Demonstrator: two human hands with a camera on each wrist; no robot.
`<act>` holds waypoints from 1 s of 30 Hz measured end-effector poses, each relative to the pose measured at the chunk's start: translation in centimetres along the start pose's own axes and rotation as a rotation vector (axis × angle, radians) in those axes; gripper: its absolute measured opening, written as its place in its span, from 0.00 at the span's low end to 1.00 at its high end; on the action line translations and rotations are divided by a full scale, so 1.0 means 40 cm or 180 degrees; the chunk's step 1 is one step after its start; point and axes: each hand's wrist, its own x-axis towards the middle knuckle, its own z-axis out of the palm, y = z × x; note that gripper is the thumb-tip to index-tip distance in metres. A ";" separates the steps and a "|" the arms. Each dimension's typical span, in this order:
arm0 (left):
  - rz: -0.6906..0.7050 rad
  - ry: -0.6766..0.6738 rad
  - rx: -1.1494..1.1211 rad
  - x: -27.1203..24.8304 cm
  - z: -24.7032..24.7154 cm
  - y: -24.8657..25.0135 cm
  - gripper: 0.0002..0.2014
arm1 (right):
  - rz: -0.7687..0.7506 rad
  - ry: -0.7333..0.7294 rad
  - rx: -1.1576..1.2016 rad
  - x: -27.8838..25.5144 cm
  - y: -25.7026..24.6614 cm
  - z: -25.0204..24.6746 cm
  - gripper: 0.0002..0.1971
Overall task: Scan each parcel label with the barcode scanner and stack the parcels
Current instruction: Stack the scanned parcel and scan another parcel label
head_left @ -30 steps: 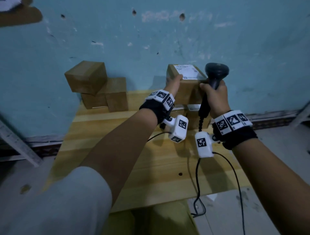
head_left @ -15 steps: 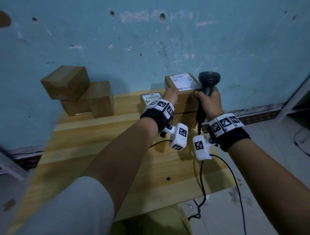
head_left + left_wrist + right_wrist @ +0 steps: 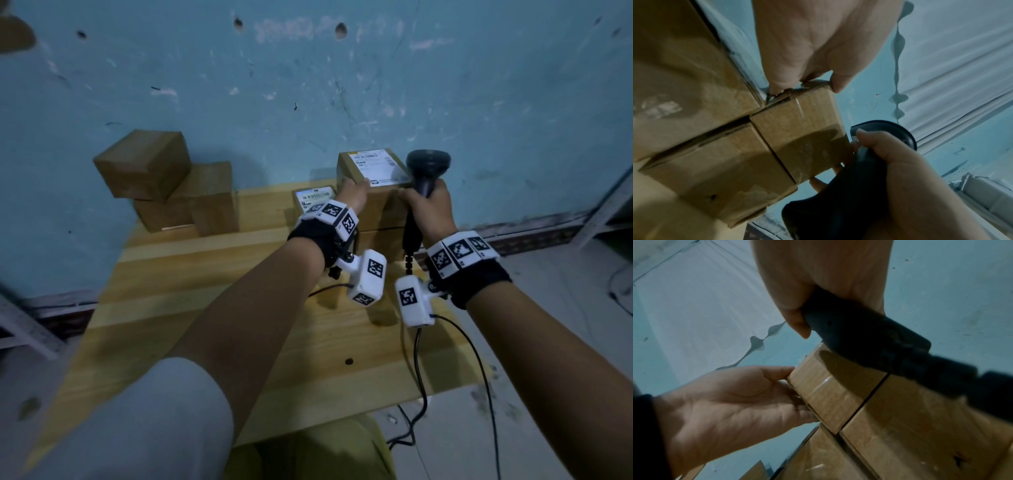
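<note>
A brown parcel with a white label (image 3: 374, 167) sits on top of another parcel (image 3: 380, 241) at the back of the wooden table (image 3: 205, 308). My left hand (image 3: 356, 192) grips the top parcel's left edge, thumb on the near face (image 3: 797, 129). My right hand (image 3: 421, 202) holds the black barcode scanner (image 3: 428, 166) upright by its handle (image 3: 869, 340), right beside the top parcel's right side (image 3: 830, 386). A second labelled parcel (image 3: 313, 198) lies just left of the stack, partly hidden by my left wrist.
Three plain brown boxes (image 3: 144, 164) are piled at the table's back left against the blue wall. The scanner cable (image 3: 421, 377) runs over the table's front right edge to the floor. A metal frame (image 3: 609, 202) stands at the far right.
Both hands came down and the labelled parcel, held higher a second ago, now rests on the lower parcel. The scanner stayed in my right hand.
</note>
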 end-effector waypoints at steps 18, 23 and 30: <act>0.0405 0.1113 -0.0137 -0.208 -0.404 -0.014 0.13 | -0.0792 -0.0477 -0.0375 -0.200 -0.123 0.265 0.13; 0.0370 0.1478 0.0084 -0.226 -0.537 -0.101 0.10 | -0.0006 -0.1408 0.0420 -0.250 -0.077 0.408 0.09; 0.0254 0.2041 0.1187 -0.180 -0.653 -0.153 0.16 | 0.0329 -0.1684 0.0443 -0.257 -0.017 0.476 0.09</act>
